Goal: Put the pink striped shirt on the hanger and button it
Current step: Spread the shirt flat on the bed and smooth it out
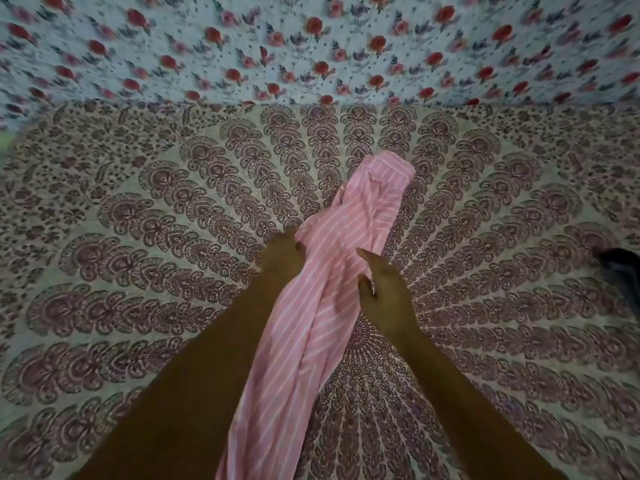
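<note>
Shirt (329,289): I see thin, soft cloth, matt, bunched into loose folds.
Bed cover (138,237): printed cloth, matt, lying fairly smooth.
Floral sheet (242,46): I read this as printed cloth, matt too.

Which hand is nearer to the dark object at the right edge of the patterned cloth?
Right. The right hand is open at the right side of the shirt, toward the dark object. The left hand grips the shirt on its left side, farther away.
</note>
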